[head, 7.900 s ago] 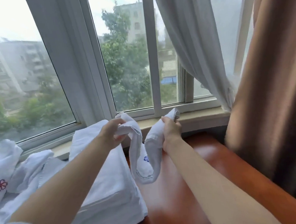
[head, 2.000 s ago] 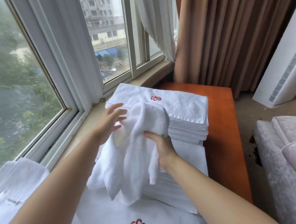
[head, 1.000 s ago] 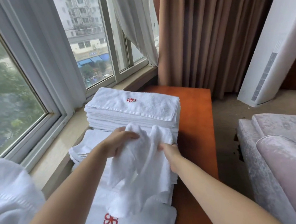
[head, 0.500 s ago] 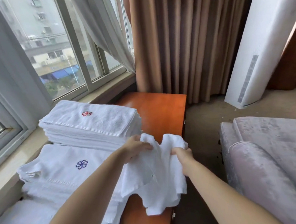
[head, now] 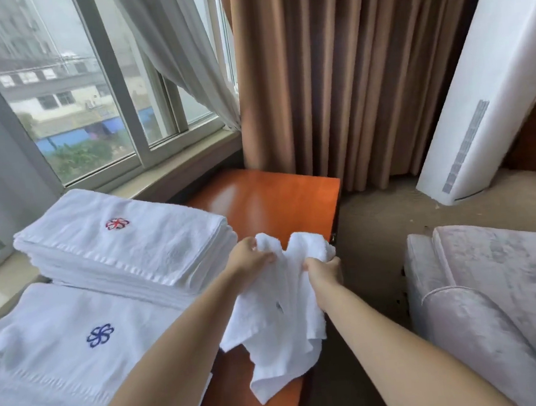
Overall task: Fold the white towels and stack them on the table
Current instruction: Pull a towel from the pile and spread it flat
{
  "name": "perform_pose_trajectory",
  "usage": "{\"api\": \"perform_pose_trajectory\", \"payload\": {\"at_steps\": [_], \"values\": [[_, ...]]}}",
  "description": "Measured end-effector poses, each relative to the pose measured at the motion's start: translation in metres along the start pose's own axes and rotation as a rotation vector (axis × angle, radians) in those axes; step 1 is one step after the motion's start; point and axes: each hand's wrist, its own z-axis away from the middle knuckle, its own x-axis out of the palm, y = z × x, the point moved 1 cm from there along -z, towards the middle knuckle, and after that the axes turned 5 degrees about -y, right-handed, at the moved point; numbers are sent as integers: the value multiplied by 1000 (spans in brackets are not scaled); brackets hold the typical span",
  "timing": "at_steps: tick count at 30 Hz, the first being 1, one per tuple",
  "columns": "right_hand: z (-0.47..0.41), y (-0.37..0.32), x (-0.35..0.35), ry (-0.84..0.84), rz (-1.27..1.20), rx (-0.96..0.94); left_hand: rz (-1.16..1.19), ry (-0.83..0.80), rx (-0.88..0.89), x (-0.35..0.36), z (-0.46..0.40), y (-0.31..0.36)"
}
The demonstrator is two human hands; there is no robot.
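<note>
Both hands hold one small white towel (head: pixel 281 319) up over the near edge of the orange-brown wooden table (head: pixel 260 200): the left hand (head: pixel 249 258) pinches a bunched upper corner between thumb and curled fingers, and the right hand (head: pixel 324 271) grips the other upper corner in a closed fist, so the two hands sit close together with a short sag of cloth between them. The rest of the towel hangs loose and crumpled below the hands, its lower folds drooping over the table's front edge, and a small dark mark shows on the cloth near the middle. To the left, on the table against the windowsill (head: pixel 172 172), stands a tall neat stack of folded white towels (head: pixel 127 249) whose top one bears a red flower emblem. Just in front of that stack, nearer the person, lies a lower pile of folded towels (head: pixel 64 350) with a blue flower emblem on top; the left forearm crosses over its right edge. Behind the table hang brown pleated curtains (head: pixel 345 64) and a sheer white curtain (head: pixel 180 54) drawn across the window (head: pixel 80 99). A white standing air conditioner (head: pixel 484 83) leans in the right of the view, and a pale grey velvet armchair (head: pixel 498 295) sits on the carpet at lower right
</note>
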Motion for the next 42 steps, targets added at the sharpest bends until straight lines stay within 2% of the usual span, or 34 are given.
{"api": "perform_pose_trajectory", "payload": {"at_steps": [4, 9, 14, 17, 21, 27, 30, 36, 42], "values": [[-73, -31, 20, -104, 104, 3, -58, 106, -58, 10, -51, 13], [-143, -72, 33, -250, 159, 24, 16, 224, -207, 10, -111, 39], [-187, -96, 43, -280, 114, 42, 68, 198, -307, 4, -172, 44], [-205, -110, 52, -270, 103, 9, -7, 199, -283, -5, -203, 36], [-235, -123, 67, -247, 101, -78, 6, 207, -184, -15, -247, 27], [-292, -156, 86, -347, 223, -119, 71, 217, -225, -19, -294, 30], [-339, -180, 92, -434, 300, -117, 78, 229, -294, -14, -330, 39], [-438, -234, 93, -655, 511, -22, 36, 187, -585, 2, -404, 65], [-493, -265, 117, -936, 819, 75, 87, 129, -702, 1, -453, 63]]}}
